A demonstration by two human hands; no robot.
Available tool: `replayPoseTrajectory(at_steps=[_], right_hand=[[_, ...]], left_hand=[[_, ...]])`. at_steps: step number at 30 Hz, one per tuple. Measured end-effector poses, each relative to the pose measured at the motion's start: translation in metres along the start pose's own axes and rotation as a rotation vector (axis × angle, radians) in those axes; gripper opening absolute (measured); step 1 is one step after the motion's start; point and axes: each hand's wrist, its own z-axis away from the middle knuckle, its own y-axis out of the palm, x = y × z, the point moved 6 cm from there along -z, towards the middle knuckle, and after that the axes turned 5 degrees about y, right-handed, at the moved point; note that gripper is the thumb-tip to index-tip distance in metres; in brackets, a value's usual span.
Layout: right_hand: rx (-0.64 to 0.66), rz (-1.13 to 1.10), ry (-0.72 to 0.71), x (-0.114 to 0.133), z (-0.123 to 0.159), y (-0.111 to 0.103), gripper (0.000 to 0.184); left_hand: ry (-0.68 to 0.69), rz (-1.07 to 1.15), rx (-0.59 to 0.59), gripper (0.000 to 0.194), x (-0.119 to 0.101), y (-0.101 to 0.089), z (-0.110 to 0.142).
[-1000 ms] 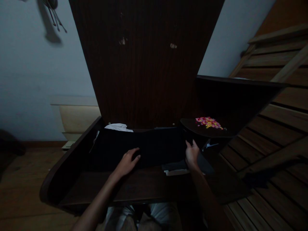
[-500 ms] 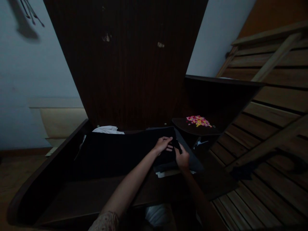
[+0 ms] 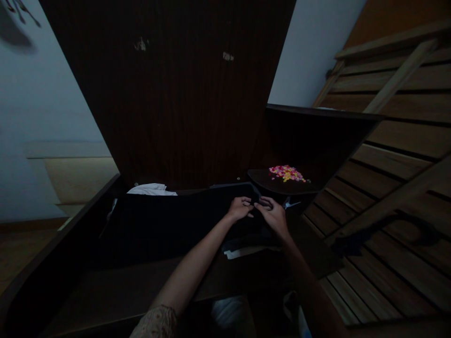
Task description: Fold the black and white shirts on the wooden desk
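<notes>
- On my feed this looks like a room in a home, dimly lit.
- I see a pale, plain wall (image 3: 63, 112) meeting a brown skirting board (image 3: 31, 225) and a wooden floor (image 3: 14, 263).
- Dark wooden furniture (image 3: 183, 103) fills the middle, its tall panel scuffed in patches; a dark cloth (image 3: 165, 225) and a white cloth (image 3: 150, 189) lie on its lower surface.
- A small rounded shelf (image 3: 259, 181) bears colourful little pieces (image 3: 286, 173).
- Over on the right I get a slatted wooden frame (image 3: 391, 162).

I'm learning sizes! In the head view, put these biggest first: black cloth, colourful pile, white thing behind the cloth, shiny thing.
1. Black cloth
2. White thing and colourful pile: too alike to rank
3. Shiny thing
</notes>
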Motion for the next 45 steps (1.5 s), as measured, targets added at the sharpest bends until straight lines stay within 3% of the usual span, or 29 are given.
replayPoseTrajectory(at_steps=[7,15,18,23,29,34,36,39,41,45], right_hand=[[0.043,0.385,-0.017,0.012,-0.024,-0.005,0.035],[-0.054,0.411,-0.158,0.035,-0.014,-0.003,0.027],[-0.026,0.270,-0.161,0.040,-0.010,0.000,0.028],[0.104,-0.195,-0.051,0.027,-0.006,0.011,0.042],[0.175,-0.446,0.039,0.009,-0.005,0.021,0.043],[0.086,-0.340,0.041,0.002,-0.005,0.004,0.050],[0.111,-0.242,-0.018,0.004,0.003,0.004,0.051],[0.258,-0.020,-0.190,0.013,0.025,0.023,0.071],[0.271,0.114,-0.276,0.015,0.039,0.040,0.086],[0.205,0.237,-0.357,0.014,0.054,0.070,0.091]], left_hand=[[-0.016,-0.077,-0.008,0.020,-0.001,0.001,0.000],[-0.053,0.019,-0.057,0.018,-0.004,0.000,-0.001],[-0.023,0.073,-0.067,0.017,-0.011,-0.002,0.002],[-0.025,0.229,-0.023,0.028,-0.022,-0.005,0.007],[-0.081,-0.034,-0.099,0.046,-0.018,-0.020,0.001],[-0.108,-0.031,-0.080,0.046,-0.021,-0.044,0.001],[-0.120,-0.017,-0.061,0.052,-0.026,-0.059,0.005],[-0.110,0.060,0.027,0.076,-0.039,-0.077,0.012],[-0.084,0.119,0.122,0.090,-0.048,-0.085,0.018],[-0.056,0.127,0.278,0.080,-0.063,-0.098,0.035]])
